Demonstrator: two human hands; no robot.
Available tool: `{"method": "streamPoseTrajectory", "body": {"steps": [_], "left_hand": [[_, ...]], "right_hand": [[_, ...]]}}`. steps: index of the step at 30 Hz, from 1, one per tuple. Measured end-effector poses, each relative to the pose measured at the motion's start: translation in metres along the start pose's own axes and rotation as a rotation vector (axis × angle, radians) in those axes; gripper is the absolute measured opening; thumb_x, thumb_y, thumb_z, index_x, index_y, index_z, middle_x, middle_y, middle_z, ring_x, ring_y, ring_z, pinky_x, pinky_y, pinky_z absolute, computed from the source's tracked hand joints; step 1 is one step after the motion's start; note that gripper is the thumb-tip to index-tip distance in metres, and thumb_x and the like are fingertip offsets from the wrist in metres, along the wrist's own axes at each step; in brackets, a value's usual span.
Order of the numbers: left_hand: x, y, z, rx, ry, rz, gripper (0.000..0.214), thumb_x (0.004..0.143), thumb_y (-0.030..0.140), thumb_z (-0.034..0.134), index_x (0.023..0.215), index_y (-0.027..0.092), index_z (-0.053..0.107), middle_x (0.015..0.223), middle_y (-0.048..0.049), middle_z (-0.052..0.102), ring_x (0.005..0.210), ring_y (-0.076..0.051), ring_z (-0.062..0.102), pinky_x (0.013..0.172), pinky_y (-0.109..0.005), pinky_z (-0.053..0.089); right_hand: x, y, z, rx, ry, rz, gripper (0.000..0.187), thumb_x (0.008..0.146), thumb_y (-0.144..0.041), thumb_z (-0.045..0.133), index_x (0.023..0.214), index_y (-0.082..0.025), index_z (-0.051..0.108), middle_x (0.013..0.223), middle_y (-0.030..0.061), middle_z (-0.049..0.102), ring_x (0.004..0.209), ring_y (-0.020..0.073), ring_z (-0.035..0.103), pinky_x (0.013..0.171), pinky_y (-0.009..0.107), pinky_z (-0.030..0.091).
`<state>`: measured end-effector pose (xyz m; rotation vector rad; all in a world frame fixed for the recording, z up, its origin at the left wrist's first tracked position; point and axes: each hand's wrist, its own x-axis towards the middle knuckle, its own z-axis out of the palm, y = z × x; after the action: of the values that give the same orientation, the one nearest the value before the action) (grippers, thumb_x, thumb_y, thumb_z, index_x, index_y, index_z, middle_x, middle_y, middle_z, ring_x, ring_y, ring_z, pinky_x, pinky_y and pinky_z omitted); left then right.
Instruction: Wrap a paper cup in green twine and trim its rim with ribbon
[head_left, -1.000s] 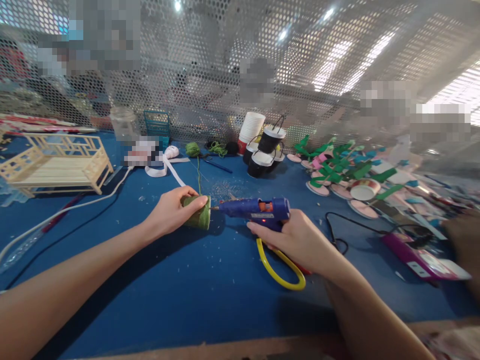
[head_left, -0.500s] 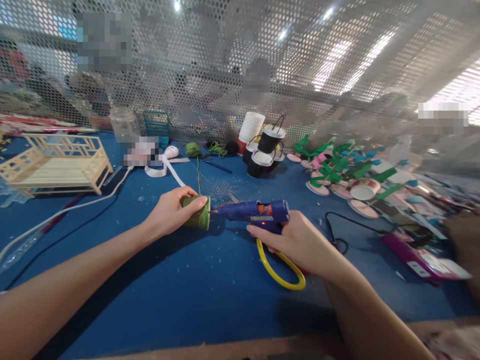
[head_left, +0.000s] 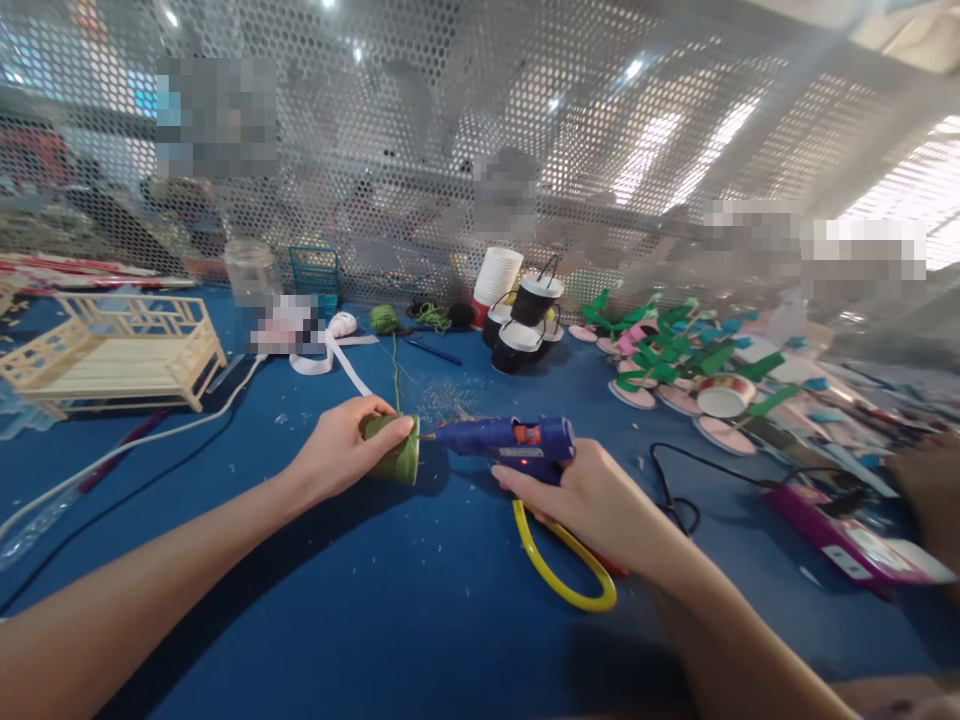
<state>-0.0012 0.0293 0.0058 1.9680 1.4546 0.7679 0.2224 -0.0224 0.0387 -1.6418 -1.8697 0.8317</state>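
Note:
My left hand (head_left: 349,440) is closed around a small cup wrapped in green yarn (head_left: 401,458), which lies tilted on its side with its rim toward the right. A green strand runs from it back to a ball of green yarn (head_left: 384,319). My right hand (head_left: 581,490) grips a blue hot glue gun (head_left: 499,438) with a small red light on its side. The gun's nozzle points left, at the cup's rim; whether it touches cannot be made out. Under my right hand lie scissors with a yellow handle (head_left: 566,575), partly hidden.
Black cups with white rims (head_left: 516,345) and stacked white cups (head_left: 496,278) stand at the back. Green paper pieces on pink discs (head_left: 667,360) crowd the right, near a purple power strip (head_left: 821,535). A small wooden bed frame (head_left: 120,360) and white ribbon (head_left: 346,365) are left.
The whole view has shifted, so the table's things sit slightly lower in the picture. Both hands keep their holds, with the glue gun's nozzle still at the cup's rim.

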Motion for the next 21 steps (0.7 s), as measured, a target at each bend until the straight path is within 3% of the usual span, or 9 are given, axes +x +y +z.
{"method": "streamPoseTrajectory", "body": {"steps": [4,13,17,21], "left_hand": [[0.0,0.0,0.0,-0.009,-0.013,-0.007,0.04,0.077,0.053,0.044,0.08,0.017,0.061,0.074,-0.0022,0.061,0.067,-0.017,0.053,0.058,-0.026,0.037],[0.0,-0.004,0.0,-0.001,-0.004,-0.015,0.041,0.076,0.055,0.044,0.082,0.018,0.061,0.077,-0.0029,0.062,0.068,-0.018,0.054,0.058,-0.027,0.038],[0.0,-0.003,0.0,-0.019,-0.001,-0.016,0.042,0.076,0.056,0.044,0.081,0.017,0.061,0.075,-0.0031,0.062,0.069,-0.018,0.054,0.059,-0.027,0.038],[0.0,-0.002,-0.001,-0.042,0.007,-0.034,0.042,0.075,0.056,0.045,0.08,0.017,0.06,0.074,-0.0024,0.061,0.068,-0.018,0.054,0.058,-0.026,0.038]], "right_hand": [[-0.001,-0.001,0.001,0.012,-0.027,-0.009,0.019,0.072,-0.036,0.057,0.068,-0.018,0.055,0.045,-0.0055,0.043,0.04,0.0082,0.036,0.035,0.021,0.031],[-0.002,-0.002,-0.002,0.019,-0.053,0.011,0.02,0.07,-0.037,0.059,0.065,-0.018,0.055,0.043,-0.0052,0.046,0.038,0.0086,0.04,0.034,0.02,0.031],[0.0,-0.005,-0.003,0.007,0.0,0.054,0.023,0.069,-0.036,0.059,0.057,-0.018,0.052,0.038,-0.0045,0.047,0.033,0.0082,0.038,0.032,0.021,0.03],[0.012,-0.001,-0.009,0.05,0.087,0.076,0.026,0.069,-0.039,0.059,0.057,-0.018,0.05,0.04,-0.0034,0.05,0.036,0.0096,0.044,0.037,0.022,0.036]]}}
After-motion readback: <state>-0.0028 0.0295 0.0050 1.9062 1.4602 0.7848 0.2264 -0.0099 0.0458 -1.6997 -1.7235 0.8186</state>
